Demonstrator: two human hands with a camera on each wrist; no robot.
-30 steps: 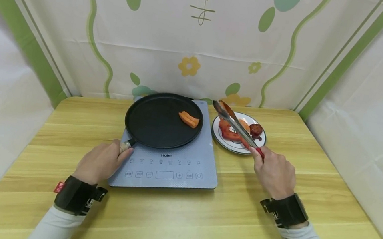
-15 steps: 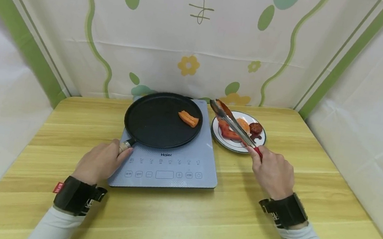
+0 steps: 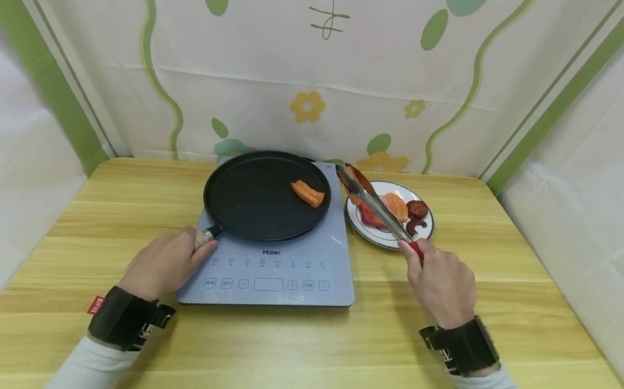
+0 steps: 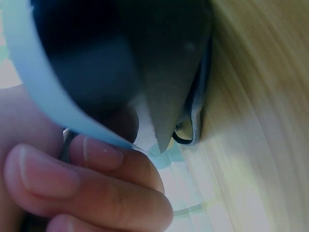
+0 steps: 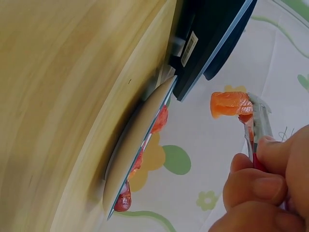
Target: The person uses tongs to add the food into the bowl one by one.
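My left hand point(image 3: 164, 260) grips the handle of a round black frying pan point(image 3: 252, 200), standing on an induction cooker. On the pan's right side lies an orange salmon piece point(image 3: 307, 194). My right hand point(image 3: 442, 284) holds metal tongs point(image 3: 383, 212) with red grips. Between the tong tips is a second salmon piece point(image 5: 231, 104), clearest in the right wrist view. The tongs slant over the left part of a white plate point(image 3: 357, 223). In the left wrist view, curled fingers point(image 4: 106, 188) sit close below the dark pan handle.
The plate bears red strips point(image 3: 369, 216), an orange slice point(image 3: 396, 205), a round brown-red piece point(image 3: 418, 209) and a dark curled piece point(image 3: 415, 226). The induction cooker point(image 3: 277, 282) sits left of the plate on a wooden table point(image 3: 290, 362). A flowered curtain point(image 3: 365, 63) hangs behind.
My right hand has moved slightly left, and the tong tips have shifted left toward the pan, uncovering more of the plate's food. My left hand and the pan stay put.
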